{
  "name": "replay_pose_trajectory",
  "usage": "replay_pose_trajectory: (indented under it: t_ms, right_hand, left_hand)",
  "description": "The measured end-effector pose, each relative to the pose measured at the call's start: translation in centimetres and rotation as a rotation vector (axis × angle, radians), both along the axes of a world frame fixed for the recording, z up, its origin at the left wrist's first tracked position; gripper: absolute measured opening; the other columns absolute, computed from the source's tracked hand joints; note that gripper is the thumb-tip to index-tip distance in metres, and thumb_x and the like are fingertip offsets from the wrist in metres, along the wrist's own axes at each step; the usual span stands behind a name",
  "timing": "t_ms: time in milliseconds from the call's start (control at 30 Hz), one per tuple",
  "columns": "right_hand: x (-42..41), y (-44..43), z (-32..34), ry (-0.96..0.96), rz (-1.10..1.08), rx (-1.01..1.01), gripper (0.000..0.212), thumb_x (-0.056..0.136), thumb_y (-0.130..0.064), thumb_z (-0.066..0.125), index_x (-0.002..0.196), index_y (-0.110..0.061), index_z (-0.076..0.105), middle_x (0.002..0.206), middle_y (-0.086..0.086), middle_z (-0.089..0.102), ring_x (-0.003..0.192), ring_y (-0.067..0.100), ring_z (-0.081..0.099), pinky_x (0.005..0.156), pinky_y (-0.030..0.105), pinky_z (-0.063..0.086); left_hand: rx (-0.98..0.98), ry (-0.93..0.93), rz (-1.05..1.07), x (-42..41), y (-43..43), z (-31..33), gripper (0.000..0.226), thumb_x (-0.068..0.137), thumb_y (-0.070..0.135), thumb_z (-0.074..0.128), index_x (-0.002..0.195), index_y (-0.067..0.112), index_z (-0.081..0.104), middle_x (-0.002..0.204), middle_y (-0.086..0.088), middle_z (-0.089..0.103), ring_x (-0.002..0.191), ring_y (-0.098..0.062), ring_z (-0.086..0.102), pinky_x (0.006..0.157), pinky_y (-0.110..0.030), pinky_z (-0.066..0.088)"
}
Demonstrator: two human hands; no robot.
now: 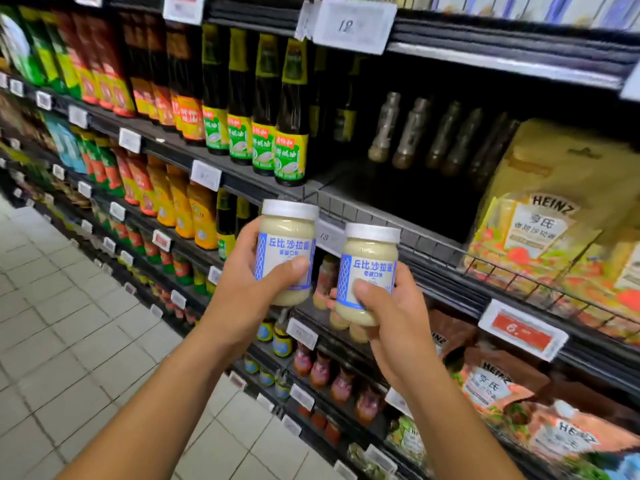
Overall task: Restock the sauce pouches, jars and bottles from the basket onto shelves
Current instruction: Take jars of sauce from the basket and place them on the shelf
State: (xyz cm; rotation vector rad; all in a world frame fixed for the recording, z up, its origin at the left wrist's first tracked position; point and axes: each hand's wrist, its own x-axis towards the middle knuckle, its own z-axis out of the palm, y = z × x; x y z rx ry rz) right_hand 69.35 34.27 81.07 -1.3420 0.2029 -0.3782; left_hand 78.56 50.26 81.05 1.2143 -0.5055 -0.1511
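I hold two identical jars of pale salad dressing with white lids and blue-and-white labels. My left hand (249, 289) grips one jar (287, 237) upright, thumb across its label. My right hand (391, 317) grips the other jar (370, 261), slightly lower and to the right. Both jars hover in front of the wire-fronted shelf (398, 230), just below a dark gap (408, 195) in that shelf. The basket is out of view.
Dark sauce bottles with green-yellow labels (291, 133) stand left of the gap, grey bottles (412, 133) at its back, Heinz pouches (547, 220) to its right. Lower shelves hold small jars (322, 368) and more pouches (491, 386). Tiled floor (69, 341) lies left.
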Motion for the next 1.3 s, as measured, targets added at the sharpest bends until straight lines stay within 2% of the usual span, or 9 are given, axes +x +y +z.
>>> replay_pose_trajectory:
  t_ms: [67, 167, 267, 367, 500, 633, 833, 1100, 1300]
  right_hand:
    - [1.4, 0.4, 1.1, -0.026, -0.048, 0.001, 0.055, 0.060, -0.038, 0.077, 0.110, -0.027, 0.059, 0.106, 0.027, 0.069, 0.080, 0.039, 0.062, 0.045, 0.020, 0.043]
    - [3.2, 1.2, 3.5, -0.067, -0.064, -0.050, 0.045, 0.060, -0.042, 0.075, 0.101, -0.032, 0.060, 0.096, 0.027, 0.069, 0.063, 0.033, 0.060, 0.043, 0.026, 0.034]
    - [4.4, 1.8, 6.2, -0.131, -0.072, -0.084, 0.038, 0.066, -0.040, 0.073, 0.101, -0.035, 0.060, 0.089, 0.018, 0.072, 0.051, 0.036, 0.058, 0.044, 0.055, 0.041]
    - [5.7, 2.3, 9.4, -0.225, -0.132, -0.147, 0.049, 0.065, -0.037, 0.077, 0.111, -0.030, 0.062, 0.094, 0.010, 0.074, 0.071, 0.038, 0.067, 0.072, 0.083, 0.043]
    - [7.2, 2.4, 13.3, -0.324, -0.197, -0.184, 0.059, 0.059, -0.032, 0.079, 0.114, -0.018, 0.062, 0.099, 0.012, 0.073, 0.087, 0.032, 0.070, 0.086, 0.069, 0.052]
    - [7.2, 2.0, 17.3, -0.386, -0.211, -0.206, 0.064, 0.057, -0.030, 0.077, 0.115, -0.012, 0.060, 0.094, 0.011, 0.073, 0.086, 0.030, 0.067, 0.088, 0.068, 0.050]
    - [6.9, 0.0, 22.7, -0.423, -0.260, -0.281, 0.058, 0.060, -0.030, 0.077, 0.113, -0.012, 0.062, 0.096, 0.008, 0.074, 0.086, 0.024, 0.068, 0.092, 0.067, 0.050]
    - [6.2, -2.6, 28.4, -0.390, -0.332, -0.376, 0.067, 0.057, -0.035, 0.078, 0.117, -0.011, 0.060, 0.096, 0.008, 0.074, 0.084, 0.025, 0.068, 0.087, 0.057, 0.058]
    - [5.5, -5.0, 33.5, -0.385, -0.410, -0.539, 0.015, 0.069, -0.029, 0.071, 0.079, -0.017, 0.072, 0.074, 0.003, 0.070, 0.066, 0.018, 0.067, 0.067, 0.039, 0.060]
  left_hand:
    - [-0.014, -0.026, -0.031, 1.9, 0.2, 1.1, 0.065, 0.069, 0.038, 0.078, 0.127, 0.021, 0.055, 0.100, 0.003, 0.072, 0.085, -0.012, 0.067, 0.066, -0.025, 0.054]
    - [-0.037, -0.076, -0.086, 4.8, 0.5, 3.5, 0.064, 0.067, 0.038, 0.077, 0.125, 0.023, 0.056, 0.098, 0.004, 0.072, 0.084, -0.011, 0.068, 0.066, -0.022, 0.053]
    - [-0.069, -0.135, -0.167, 7.3, 0.9, 6.7, 0.060, 0.065, 0.037, 0.076, 0.120, 0.024, 0.057, 0.100, 0.001, 0.071, 0.087, -0.013, 0.067, 0.071, -0.024, 0.054]
    - [-0.090, -0.192, -0.251, 9.5, 1.2, 10.1, 0.064, 0.065, 0.035, 0.076, 0.124, 0.023, 0.056, 0.105, -0.001, 0.072, 0.090, -0.013, 0.068, 0.073, -0.023, 0.054]
    - [-0.114, -0.299, -0.320, 11.6, 0.7, 14.7, 0.059, 0.066, 0.036, 0.076, 0.121, 0.023, 0.061, 0.103, -0.002, 0.073, 0.088, -0.015, 0.068, 0.070, -0.027, 0.056]
    - [-0.133, -0.351, -0.397, 12.7, -0.8, 19.2, 0.032, 0.065, 0.040, 0.075, 0.095, 0.030, 0.074, 0.089, -0.003, 0.072, 0.083, -0.022, 0.066, 0.075, -0.047, 0.055]
    - [-0.209, -0.394, -0.560, 13.3, -4.1, 24.6, 0.026, 0.075, 0.030, 0.071, 0.100, 0.023, 0.074, 0.090, -0.003, 0.073, 0.080, -0.014, 0.069, 0.068, -0.030, 0.057]
    - [-0.242, -0.386, -0.572, 13.0, -7.8, 29.7, 0.033, 0.080, 0.027, 0.066, 0.110, 0.014, 0.066, 0.086, -0.001, 0.074, 0.074, -0.013, 0.072, 0.068, -0.033, 0.060]
    - [-0.142, -0.520, -0.516, 12.8, -10.1, 33.7, 0.036, 0.076, 0.030, 0.071, 0.108, 0.013, 0.069, 0.091, -0.008, 0.071, 0.078, -0.017, 0.068, 0.061, -0.028, 0.056]
